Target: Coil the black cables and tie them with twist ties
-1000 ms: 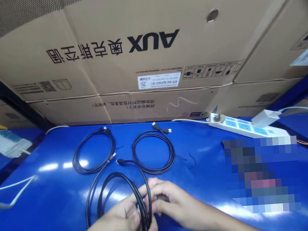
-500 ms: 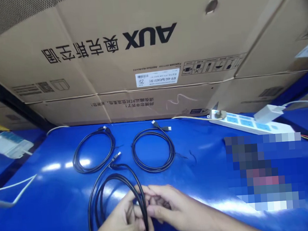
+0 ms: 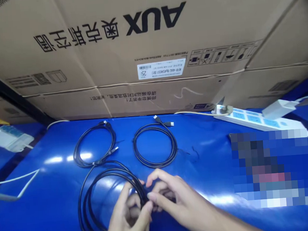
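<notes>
A coiled black cable (image 3: 92, 200) lies in loops on the blue tabletop (image 3: 212, 164), its plug end reaching up towards the coils at the back. My left hand (image 3: 130, 212) and my right hand (image 3: 170, 195) meet at the right side of its loops, and both pinch the strands near the same spot. Fingers hide the strands there. Behind them lie two more coiled black cables, one at the left (image 3: 94, 146) and one at the right (image 3: 154, 147), each with its plugs at the top. The left coil almost touches the held cable's plug.
A large AUX cardboard carton (image 3: 158, 27) stands along the table's far edge. A white power strip (image 3: 251, 121) with a white adapter (image 3: 278, 108) sits at the far right. A pixelated patch (image 3: 271, 167) covers part of the right side. A white cable (image 3: 18, 179) crosses the left.
The held cable has dropped lower and now spreads wider on the table. Both hands have shifted up the picture, and the view has tilted slightly.
</notes>
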`<action>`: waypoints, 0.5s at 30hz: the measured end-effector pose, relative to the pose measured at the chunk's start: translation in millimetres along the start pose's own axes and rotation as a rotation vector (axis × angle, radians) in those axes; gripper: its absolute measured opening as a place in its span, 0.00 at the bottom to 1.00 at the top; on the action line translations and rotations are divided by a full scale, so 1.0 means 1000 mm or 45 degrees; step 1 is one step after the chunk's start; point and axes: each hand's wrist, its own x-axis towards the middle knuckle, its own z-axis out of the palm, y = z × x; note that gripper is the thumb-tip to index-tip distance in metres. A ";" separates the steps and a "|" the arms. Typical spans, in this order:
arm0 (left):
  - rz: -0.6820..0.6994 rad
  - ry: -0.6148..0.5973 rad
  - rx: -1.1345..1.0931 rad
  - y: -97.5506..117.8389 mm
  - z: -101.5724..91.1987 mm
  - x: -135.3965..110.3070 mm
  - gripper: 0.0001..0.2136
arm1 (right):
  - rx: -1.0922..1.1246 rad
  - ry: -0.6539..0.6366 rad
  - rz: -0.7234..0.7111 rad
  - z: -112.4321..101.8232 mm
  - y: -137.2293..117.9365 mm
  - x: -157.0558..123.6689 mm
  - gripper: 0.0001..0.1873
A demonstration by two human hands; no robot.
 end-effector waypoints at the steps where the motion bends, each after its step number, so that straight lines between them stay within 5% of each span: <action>1: 0.005 0.028 -0.003 -0.001 0.001 0.000 0.28 | -0.020 0.020 0.005 0.000 0.000 0.001 0.12; 9: 0.055 -0.057 -0.159 0.013 0.000 0.004 0.22 | 0.493 0.056 0.354 -0.004 0.005 0.011 0.25; 15: 0.026 -0.195 -0.246 0.011 -0.012 0.006 0.24 | 0.605 0.060 0.334 -0.004 0.008 0.011 0.21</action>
